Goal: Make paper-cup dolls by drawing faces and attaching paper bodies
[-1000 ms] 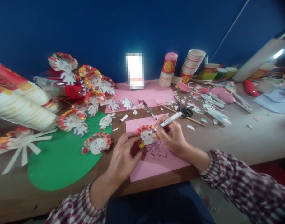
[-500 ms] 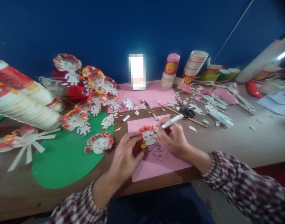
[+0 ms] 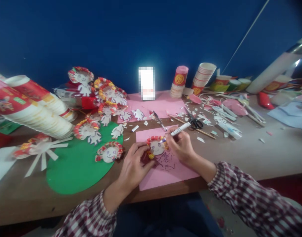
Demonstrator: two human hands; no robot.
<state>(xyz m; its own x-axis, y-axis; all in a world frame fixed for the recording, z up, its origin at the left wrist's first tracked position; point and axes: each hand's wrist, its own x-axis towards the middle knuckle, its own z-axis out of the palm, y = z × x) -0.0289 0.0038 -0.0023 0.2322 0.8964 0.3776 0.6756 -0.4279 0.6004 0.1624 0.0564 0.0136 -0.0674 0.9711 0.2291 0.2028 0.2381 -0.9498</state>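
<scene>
A white marker [image 3: 179, 128] with a purple tip is gripped in my right hand [image 3: 182, 146]. Its tip meets the upper right of a round paper face [image 3: 158, 150] edged with curled red and yellow strips. An eye and a smile are drawn on the face. Fingers and thumb of my left hand [image 3: 134, 165] close on the face's left rim, holding it against a pink sheet [image 3: 151, 181] with dark scribbles. A similar finished-looking face [image 3: 110, 154] lies left of my left hand, on green paper [image 3: 76, 174].
Stacked paper cups [image 3: 44, 112] lean at the left beside several paper dolls [image 3: 107, 92]. Behind my right hand lie black-handled scissors [image 3: 196, 123], a pen [image 3: 159, 120], a wooden stick [image 3: 206, 133] and paper scraps. More cups [image 3: 204, 77] stand against the blue wall.
The view has shifted, so the table's things sit further right on the left side. The marker tip has moved slightly up on the face; both hands keep their hold.
</scene>
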